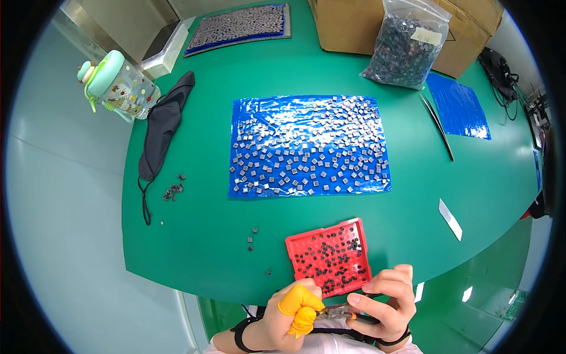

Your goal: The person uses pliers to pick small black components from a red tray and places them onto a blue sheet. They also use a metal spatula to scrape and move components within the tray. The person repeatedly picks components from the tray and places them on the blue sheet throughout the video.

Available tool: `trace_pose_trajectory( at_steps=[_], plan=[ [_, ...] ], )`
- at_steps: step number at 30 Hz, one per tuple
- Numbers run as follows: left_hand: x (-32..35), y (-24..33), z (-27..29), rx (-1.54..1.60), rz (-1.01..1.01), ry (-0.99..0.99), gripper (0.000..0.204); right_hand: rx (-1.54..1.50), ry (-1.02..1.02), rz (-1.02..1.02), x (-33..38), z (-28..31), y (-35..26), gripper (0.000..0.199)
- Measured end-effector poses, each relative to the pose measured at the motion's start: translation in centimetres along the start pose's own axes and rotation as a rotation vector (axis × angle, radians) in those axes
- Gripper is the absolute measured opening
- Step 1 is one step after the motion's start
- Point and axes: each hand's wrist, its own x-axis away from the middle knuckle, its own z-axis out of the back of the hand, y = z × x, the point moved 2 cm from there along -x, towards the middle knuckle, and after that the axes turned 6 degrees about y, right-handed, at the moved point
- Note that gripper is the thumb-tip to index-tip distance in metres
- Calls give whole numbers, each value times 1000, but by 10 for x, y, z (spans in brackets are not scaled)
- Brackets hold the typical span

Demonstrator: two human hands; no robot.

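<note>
At the table's near edge, my left hand is closed in a pinch, with yellow finger covers over its thumb and a finger. Whatever it pinches is too small to make out. My right hand grips a pair of pliers with black and orange handles, its jaws pointing left at the pinched fingertips. Just beyond both hands lies a red tray scattered with many small black round parts. Further off, a blue sheet bears many small grey square pieces.
Loose small pieces lie at the left, beside a dark pouch and a clear bottle. Tweezers, a white strip and another blue sheet lie right. A filled bag, cardboard box and loaded board stand behind.
</note>
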Motion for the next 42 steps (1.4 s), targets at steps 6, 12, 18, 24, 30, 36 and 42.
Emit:
trace_pose_trajectory(
  at_steps=[6, 12, 18, 24, 30, 36, 42],
  plan=[
    [27, -3, 1, 192, 257, 111, 17, 11, 4, 47, -1, 1, -3, 51],
    [6, 2, 5, 6, 92, 0, 22, -5, 10, 7, 0, 0, -3, 48],
    [8, 11, -2, 28, 211, 195, 20, -48, 59, -93, -4, 2, 0, 48],
    [3, 7, -4, -45, -12, 42, 32, -79, 37, -97, -2, 1, 2, 47],
    [6, -1, 6, -71, -72, -123, 15, -135, 1, -68, -1, 0, -1, 48],
    [1, 0, 5, -1, -3, -67, 13, -95, 13, -57, -1, 1, -1, 49],
    [-8, 19, -17, 450, 231, 351, 14, -72, 44, -82, -3, 1, -1, 47]
  ],
)
